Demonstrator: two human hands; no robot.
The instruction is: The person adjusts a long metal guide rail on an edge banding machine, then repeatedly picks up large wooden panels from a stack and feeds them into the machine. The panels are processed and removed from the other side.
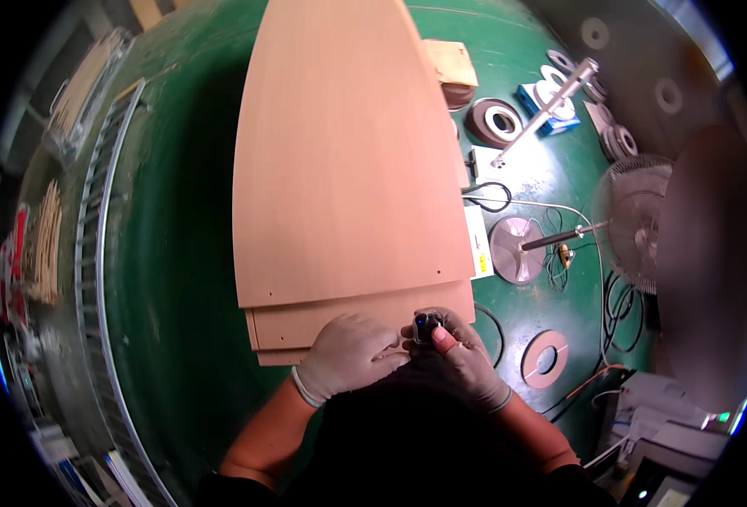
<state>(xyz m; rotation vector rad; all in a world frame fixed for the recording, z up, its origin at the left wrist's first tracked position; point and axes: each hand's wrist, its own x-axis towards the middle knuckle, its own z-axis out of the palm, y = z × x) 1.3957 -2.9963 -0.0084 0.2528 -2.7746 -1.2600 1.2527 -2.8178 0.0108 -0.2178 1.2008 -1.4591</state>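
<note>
Head view, both hands [407, 355] on small dark device [428, 324], upright, w/ stacked panels [348, 169] lengthwise ahead

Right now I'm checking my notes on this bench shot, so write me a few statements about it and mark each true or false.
1. Both hands wear light gloves. True: left hand, right hand.
2. The right hand holds a small dark object. True.
3. The wooden boards lie on a red table. False: the table is green.
4. The fan is left of the boards. False: it is to their right.
5. The boards are stacked. True.
</note>
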